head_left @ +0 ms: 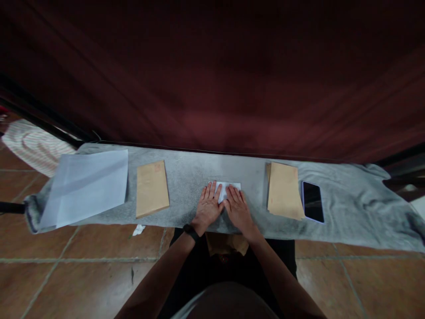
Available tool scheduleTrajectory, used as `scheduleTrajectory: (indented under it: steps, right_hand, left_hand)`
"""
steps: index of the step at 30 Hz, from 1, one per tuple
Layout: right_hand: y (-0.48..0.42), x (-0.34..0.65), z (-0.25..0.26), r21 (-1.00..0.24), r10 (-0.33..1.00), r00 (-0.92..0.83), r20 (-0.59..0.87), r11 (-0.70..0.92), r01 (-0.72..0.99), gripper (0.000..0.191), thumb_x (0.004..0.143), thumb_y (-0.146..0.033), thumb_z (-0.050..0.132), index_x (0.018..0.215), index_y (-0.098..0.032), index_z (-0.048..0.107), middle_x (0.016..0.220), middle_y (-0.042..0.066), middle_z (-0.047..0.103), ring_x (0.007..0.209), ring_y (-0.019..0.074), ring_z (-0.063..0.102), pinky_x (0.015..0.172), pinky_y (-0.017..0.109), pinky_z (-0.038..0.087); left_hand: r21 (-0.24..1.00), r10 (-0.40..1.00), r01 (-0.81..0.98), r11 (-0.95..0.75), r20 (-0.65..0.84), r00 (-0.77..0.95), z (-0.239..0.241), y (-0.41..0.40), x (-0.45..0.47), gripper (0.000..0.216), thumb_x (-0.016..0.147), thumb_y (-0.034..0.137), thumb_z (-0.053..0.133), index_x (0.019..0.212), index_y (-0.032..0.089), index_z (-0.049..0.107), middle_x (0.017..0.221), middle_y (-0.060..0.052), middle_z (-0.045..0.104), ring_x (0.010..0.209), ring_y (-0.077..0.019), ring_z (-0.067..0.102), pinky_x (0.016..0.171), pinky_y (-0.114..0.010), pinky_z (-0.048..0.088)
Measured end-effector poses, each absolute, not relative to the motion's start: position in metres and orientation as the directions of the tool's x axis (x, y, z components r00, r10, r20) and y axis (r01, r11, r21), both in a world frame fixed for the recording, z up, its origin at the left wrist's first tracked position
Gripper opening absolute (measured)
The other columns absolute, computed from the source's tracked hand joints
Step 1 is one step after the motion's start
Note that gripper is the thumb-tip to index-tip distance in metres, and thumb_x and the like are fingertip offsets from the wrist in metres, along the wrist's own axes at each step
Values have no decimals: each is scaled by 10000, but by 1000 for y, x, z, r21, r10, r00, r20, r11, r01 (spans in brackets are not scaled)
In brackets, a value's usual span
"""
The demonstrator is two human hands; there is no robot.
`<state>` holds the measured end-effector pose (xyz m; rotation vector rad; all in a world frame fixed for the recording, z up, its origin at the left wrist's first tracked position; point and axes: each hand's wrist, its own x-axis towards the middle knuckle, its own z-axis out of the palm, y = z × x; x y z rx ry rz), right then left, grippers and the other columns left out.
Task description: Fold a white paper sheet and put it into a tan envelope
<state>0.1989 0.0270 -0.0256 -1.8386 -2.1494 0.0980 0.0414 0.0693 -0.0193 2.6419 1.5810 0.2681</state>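
Observation:
A small folded white paper (224,186) lies flat on the grey cloth in front of me, partly covered by both hands. My left hand (208,206), with a black band on its wrist, presses on the paper's left part with fingers stretched out. Flat over the right part rests my right hand (237,208), its fingers also extended. The thumbs come close together at the paper's lower middle. Below the hands, at the bench edge, a brown paper piece (229,241) shows on my lap, partly hidden by my forearms.
The grey cloth (189,177) covers a narrow bench. Large white sheets (96,186) lie at far left, beside a brown envelope (152,188). To the right are a stack of brown envelopes (284,190) and a phone (312,201). A dark red panel (212,88) rises behind.

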Motion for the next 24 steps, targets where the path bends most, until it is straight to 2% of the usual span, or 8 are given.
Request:
scheduleTrajectory:
  steps: [5, 10, 17, 20, 24]
  right_hand:
    - [22, 200, -32, -209, 972, -107, 211, 152, 966, 567, 1078, -367, 347, 1575, -95, 347, 1636, 149, 336, 1516, 293, 317, 1229, 523, 249]
    - [14, 220, -35, -187, 965, -82, 251, 131, 974, 578, 1069, -341, 348, 1590, -92, 310, 1621, 164, 366, 1496, 291, 351, 1214, 521, 268]
    - [9, 227, -36, -185, 959, -71, 275, 125, 975, 580, 1067, -342, 316, 1586, -84, 319, 1591, 167, 424, 1479, 295, 368, 1206, 515, 262]
    - [10, 226, -37, -183, 959, -72, 273, 125, 975, 584, 1069, -356, 308, 1585, -82, 323, 1594, 164, 421, 1469, 307, 380, 1206, 518, 255]
    - [10, 226, -38, -184, 957, -77, 281, 132, 974, 580, 1069, -346, 313, 1578, -69, 333, 1593, 175, 418, 1470, 313, 378, 1202, 522, 258]
  left_hand:
    - [126, 879, 871, -476, 109, 464, -19, 70, 41, 703, 1006, 514, 442, 1593, 144, 325, 1656, -163, 302, 1543, -317, 262, 1249, -505, 248]
    - [126, 881, 875, -468, 140, 452, -19, 68, 41, 694, 1016, 548, 408, 1586, 158, 342, 1651, -162, 315, 1535, -316, 284, 1238, -510, 264]
    - [139, 881, 873, -468, 144, 450, -16, 61, 33, 578, 1028, 461, 428, 1566, 250, 399, 1658, -102, 315, 1542, -300, 265, 1247, -519, 248]
    - [133, 877, 870, -475, 147, 457, -13, 57, 30, 543, 1039, 396, 410, 1559, 241, 408, 1654, -87, 329, 1544, -292, 262, 1249, -527, 242]
    - [151, 812, 800, -580, 175, 556, -11, 50, 30, 508, 1048, 316, 379, 1550, 242, 412, 1649, -49, 351, 1543, -242, 272, 1257, -482, 244]
